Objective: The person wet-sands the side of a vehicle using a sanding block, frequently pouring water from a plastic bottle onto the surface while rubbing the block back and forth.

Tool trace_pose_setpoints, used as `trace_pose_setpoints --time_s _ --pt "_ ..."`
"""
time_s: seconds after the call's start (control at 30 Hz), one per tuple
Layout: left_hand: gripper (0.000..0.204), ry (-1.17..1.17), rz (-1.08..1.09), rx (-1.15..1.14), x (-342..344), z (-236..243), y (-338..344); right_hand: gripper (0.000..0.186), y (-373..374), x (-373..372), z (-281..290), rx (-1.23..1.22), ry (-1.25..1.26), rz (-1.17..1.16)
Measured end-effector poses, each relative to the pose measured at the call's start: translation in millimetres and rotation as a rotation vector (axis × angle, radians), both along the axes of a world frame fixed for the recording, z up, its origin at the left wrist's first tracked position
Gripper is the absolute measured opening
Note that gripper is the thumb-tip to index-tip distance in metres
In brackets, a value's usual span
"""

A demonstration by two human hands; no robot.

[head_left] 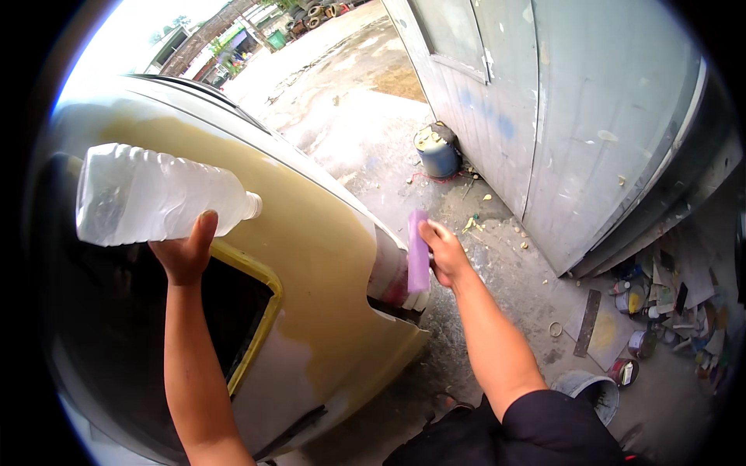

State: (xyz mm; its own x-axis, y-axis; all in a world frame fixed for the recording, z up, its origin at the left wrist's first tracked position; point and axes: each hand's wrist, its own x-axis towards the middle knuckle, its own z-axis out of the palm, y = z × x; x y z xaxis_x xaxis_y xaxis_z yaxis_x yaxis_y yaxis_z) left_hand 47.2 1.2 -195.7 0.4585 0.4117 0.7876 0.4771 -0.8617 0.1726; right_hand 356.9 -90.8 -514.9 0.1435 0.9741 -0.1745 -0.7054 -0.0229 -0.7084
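Observation:
My left hand (186,252) is wrapped round a large clear plastic bottle (155,194), tipped on its side with its neck toward the right. Whitish, cloudy plastic makes its contents hard to judge. Behind it curves a car body (326,272), patched in beige, yellowish and grey, with yellow tape (268,311) edging a dark window. In my right hand (444,252) is a purple rectangular block (418,252), held upright between thumb and fingers. The block is just right of the car's open rear corner, apart from the bodywork as far as I can tell.
A blue drum (439,155) stands by the grey metal door (575,132). To the lower right are a bucket (590,392), several cans, a dark flat strip (588,322) and a heap of scraps (691,311). Old tyres (315,15) lie in the far yard.

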Motion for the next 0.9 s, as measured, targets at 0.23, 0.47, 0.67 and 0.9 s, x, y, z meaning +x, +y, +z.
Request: trace_pose_setpoints --time_s 0.23,0.47,0.67,0.9 --pt "0.056 0.536 0.125 0.296 -15.7 -3.9 -17.9 0.07 -99.6 -20.0 26.9 0.111 0.284 0.35" --pt "0.04 0.972 -0.225 0.295 51.0 -24.9 -119.9 0.087 -137.4 -55.5 102.2 0.431 0.958 0.666" --pt "0.059 1.157 -0.254 0.197 63.0 -45.1 -151.3 0.088 -142.9 -74.9 77.4 0.332 0.933 0.703" --pt "0.073 1.305 0.497 0.28 65.7 -1.1 -83.8 0.089 -121.0 -76.0 102.2 0.336 1.051 0.648"
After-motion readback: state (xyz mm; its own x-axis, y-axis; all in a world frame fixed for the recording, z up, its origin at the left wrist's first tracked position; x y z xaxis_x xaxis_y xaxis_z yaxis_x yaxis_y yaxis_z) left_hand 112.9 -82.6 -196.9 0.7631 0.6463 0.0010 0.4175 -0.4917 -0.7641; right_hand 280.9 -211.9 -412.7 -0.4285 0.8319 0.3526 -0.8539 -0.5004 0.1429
